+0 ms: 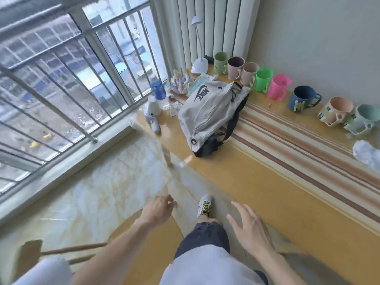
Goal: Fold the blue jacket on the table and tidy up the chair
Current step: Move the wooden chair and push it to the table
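No blue jacket shows in the head view. A wooden chair is partly visible at the bottom left, with its seat under my arms. My left hand hovers over the floor near the table corner, fingers loosely curled, holding nothing. My right hand is spread open above the table's near edge, empty. The table is yellow with striped cloth.
A grey Nike backpack lies on the table. A row of coloured mugs lines the wall side. A white desk lamp, a water bottle and crumpled tissues also sit there. A barred window fills the left.
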`<state>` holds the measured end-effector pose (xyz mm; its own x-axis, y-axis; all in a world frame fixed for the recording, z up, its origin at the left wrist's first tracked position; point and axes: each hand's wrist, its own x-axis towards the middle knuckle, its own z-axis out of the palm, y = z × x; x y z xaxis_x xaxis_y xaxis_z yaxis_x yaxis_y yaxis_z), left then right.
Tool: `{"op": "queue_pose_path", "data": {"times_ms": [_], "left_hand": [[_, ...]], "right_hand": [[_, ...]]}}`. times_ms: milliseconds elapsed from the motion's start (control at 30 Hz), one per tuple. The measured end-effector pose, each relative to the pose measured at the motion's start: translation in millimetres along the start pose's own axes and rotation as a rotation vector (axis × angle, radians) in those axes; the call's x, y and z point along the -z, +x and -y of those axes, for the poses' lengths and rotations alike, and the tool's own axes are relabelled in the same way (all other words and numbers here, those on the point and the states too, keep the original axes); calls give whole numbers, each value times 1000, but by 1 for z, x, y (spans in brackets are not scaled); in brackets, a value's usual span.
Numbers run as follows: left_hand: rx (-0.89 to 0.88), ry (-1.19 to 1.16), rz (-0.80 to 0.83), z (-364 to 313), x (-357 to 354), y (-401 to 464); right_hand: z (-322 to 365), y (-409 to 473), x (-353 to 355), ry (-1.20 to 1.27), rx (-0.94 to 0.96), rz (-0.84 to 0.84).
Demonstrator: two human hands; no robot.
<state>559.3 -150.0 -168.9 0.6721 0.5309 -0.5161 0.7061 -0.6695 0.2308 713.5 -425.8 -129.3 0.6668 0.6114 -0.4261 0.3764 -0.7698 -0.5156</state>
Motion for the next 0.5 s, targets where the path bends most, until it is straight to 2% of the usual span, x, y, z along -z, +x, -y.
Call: {"op": "queue_pose_path", "data": {"times_ms": [167,500], "left_hand": [[79,-7,-68,43,-18,-118],[337,78,-186,126,-24,-289]], "right_hand": [[12,-83,-7,87,39,-56],[73,-182,-68,216,173,151]]}}
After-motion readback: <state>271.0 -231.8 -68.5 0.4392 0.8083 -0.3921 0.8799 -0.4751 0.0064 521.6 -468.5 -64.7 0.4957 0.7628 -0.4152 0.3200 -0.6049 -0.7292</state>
